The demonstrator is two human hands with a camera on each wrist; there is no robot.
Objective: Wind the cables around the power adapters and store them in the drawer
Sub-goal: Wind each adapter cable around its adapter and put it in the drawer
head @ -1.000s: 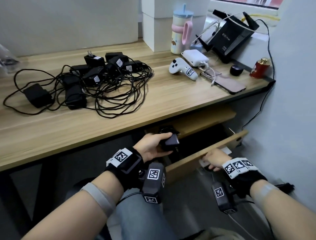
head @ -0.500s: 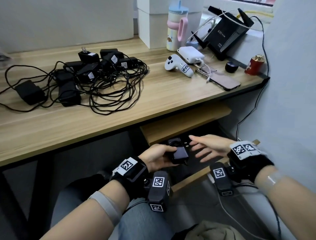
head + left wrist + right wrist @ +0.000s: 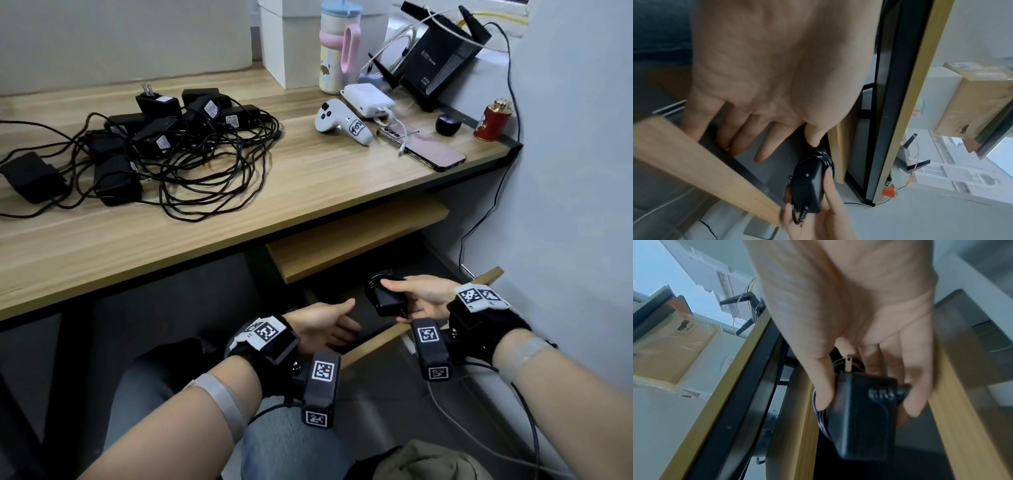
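Black adapter [image 3: 387, 294], cable wound snug around it, and it has changed hands! A second ago the left hand had it while the right gripped the drawer front; half a second ago the right was reaching in, fingers spread. Now the right hand [image 3: 423, 297] has its thumb and fingers curled round the wound adapter, holding it just above the open drawer [image 3: 368, 344] under the desk [image 3: 308, 192]. In the right wrist view the prongs point back toward the palm and the barrel plug sits tucked by the little finger.

The left hand [image 3: 323, 323] has let go; it hovers just beside, palm up, fingers relaxed and spread, holding nothing.

That handover matters, I'd say: the drawer sits on the right side, so the right hand looks better placed to lower this one in. One wrapped, nearly stored.

Up on the desk, the tangled pile of adapters [image 3: 161, 147] and loose cables lies untouched, so most of the winding remains ahead.
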